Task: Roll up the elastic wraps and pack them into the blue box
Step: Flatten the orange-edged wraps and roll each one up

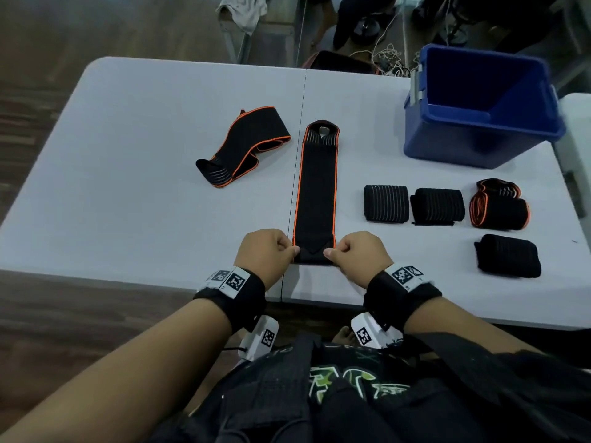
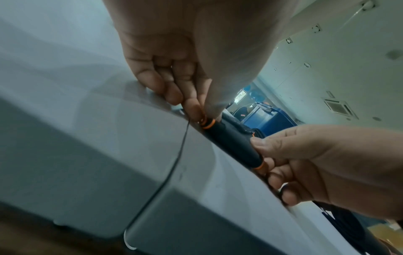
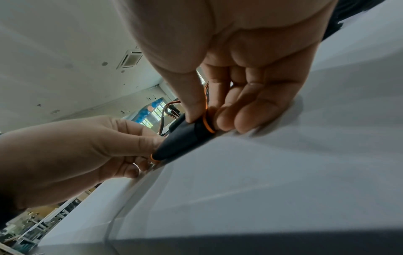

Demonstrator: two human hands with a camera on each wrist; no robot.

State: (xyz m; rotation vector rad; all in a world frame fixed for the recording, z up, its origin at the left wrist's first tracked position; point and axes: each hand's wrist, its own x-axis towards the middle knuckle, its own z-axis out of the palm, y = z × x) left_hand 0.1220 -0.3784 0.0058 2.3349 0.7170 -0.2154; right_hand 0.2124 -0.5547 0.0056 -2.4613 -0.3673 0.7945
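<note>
Stage of the task as I saw it from my remote station. A flat wrap [image 1: 315, 190] lay stretched along the middle of the table [image 1: 128, 187], its far looped end pointing away from me. At its near end a first tight turn had formed. My left hand [image 1: 267, 252] pinched the left edge of that turn between thumb and curled fingers; my right hand [image 1: 356, 254] pinched the right edge likewise. Both wrist views showed the thin roll gripped at its orange borders, resting on the table.

Done, by my judgement: four rolled wraps lay to the right, three in a row [image 1: 443, 206] and one [image 1: 508, 255] nearer me; the orange-edged one [image 1: 499, 207] looked looser than the rest.

Left: nearly the whole length of the flat wrap to roll, and a crumpled wrap [image 1: 244, 147] to its left, untouched. The blue box [image 1: 473, 139] stood at the far right corner; its visible interior looked empty, so packing had not begun.
</note>
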